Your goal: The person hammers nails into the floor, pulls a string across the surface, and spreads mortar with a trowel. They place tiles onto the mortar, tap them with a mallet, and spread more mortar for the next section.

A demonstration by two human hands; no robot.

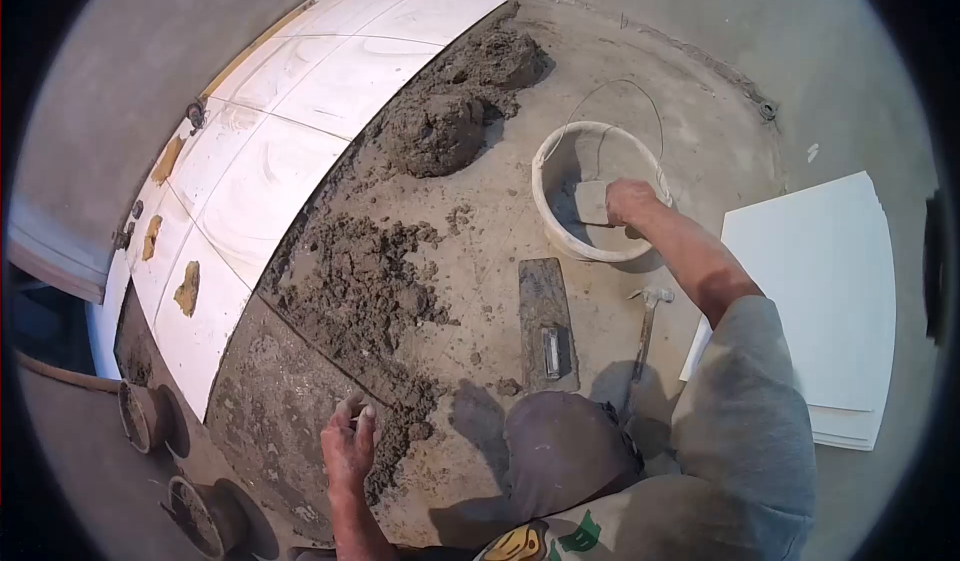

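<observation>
My right hand point(632, 204) reaches over the rim of a white bucket point(541, 186), its fingers closed in a fist. A pale flat patch shows beside the knuckles inside the bucket; what the fist grips, I cannot tell. My left hand point(349, 446) is held low over a levelled grey mortar bed point(265, 391), thumb and fingers loosely bent and apart, with nothing held. Crumbly mortar point(350, 271) lies just beyond it. White tiles point(245, 191) cover the floor beyond and to the left, their edge meeting the bed.
A float point(545, 311) with a handle and a hammer point(648, 326) lie before my knee. White tiles point(810, 281) are stacked at right. Mortar heaps point(435, 136) sit at the back. Yellow sponge-like pieces point(187, 289) rest on the laid tiles; two dark buckets point(205, 516) stand at lower left.
</observation>
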